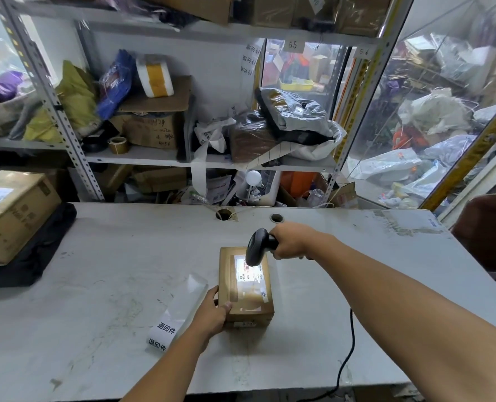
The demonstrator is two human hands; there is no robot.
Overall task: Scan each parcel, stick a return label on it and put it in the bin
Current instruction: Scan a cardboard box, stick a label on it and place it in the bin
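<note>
Left hand point(212, 310) on parcel point(245, 288), right hand point(290, 240) with scanner point(259, 246) just above.

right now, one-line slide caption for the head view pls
Right hand aims a black scanner at the label on a small cardboard parcel that the left hand steadies on the grey table.

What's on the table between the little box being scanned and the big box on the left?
In the head view, only the label strip beside the small parcel; then bare table up to the big box.
</note>
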